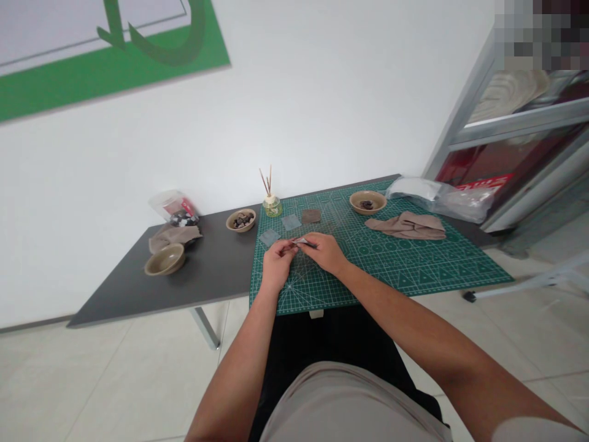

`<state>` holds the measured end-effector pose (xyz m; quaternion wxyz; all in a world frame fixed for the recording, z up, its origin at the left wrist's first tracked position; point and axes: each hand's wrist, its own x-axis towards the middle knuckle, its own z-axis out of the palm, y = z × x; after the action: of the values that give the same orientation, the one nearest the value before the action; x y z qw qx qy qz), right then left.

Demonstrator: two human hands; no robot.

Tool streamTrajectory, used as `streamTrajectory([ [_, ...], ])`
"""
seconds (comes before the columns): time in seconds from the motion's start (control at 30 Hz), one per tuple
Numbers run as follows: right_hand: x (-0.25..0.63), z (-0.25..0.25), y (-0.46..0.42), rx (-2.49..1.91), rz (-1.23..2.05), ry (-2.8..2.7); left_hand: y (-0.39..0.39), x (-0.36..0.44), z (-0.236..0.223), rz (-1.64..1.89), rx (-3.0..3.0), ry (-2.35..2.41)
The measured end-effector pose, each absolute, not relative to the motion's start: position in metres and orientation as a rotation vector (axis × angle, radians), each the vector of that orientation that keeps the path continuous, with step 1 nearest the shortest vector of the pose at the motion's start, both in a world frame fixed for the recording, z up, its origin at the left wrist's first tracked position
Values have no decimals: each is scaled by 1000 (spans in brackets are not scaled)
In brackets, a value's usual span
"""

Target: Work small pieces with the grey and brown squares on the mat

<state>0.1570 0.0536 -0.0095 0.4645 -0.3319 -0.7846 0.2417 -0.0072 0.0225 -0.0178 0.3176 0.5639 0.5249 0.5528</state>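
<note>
Above the green cutting mat (386, 264), my two hands meet over a small, thin, pale piece (301, 240) that looks like a folded scrap. My left hand (277, 267) pinches its left end between thumb and fingers. My right hand (327, 253) is closed on its right side, where a dark edge shows near the fingertips. The fingers cover much of the piece, so its kind is unclear. Just beyond the hands lie two flat pale grey-blue squares, a nearer square (269, 237) and a farther square (291, 222), beside a brown square (311, 215).
A bowl of dark and light bits (241, 221) stands left of a reed diffuser (272, 205). Another bowl (368, 202), a brown cloth (409, 227) and a plastic bag (442, 197) lie right. Far left are a bowl (164, 260), a cloth (172, 237) and a clear bag (170, 204).
</note>
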Motion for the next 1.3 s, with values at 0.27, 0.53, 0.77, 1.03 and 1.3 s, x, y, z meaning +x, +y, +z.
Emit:
streamTrajectory([
  [0.27,157,-9,53,-834,558,-1959,23,-6,-19,1476,1446,1366],
  [0.53,157,-8,53,-917,497,-1983,23,-4,-15,1465,1373,1385],
  [0.77,156,-9,53,-893,504,-1940,25,-4,-16,1458,1402,1414],
  [1.03,156,-11,56,-870,526,-1824,29,-6,-25,1516,1341,1295],
  [1.3,154,-13,53,-782,407,-1915,25,-3,-18,1489,1226,1276],
])
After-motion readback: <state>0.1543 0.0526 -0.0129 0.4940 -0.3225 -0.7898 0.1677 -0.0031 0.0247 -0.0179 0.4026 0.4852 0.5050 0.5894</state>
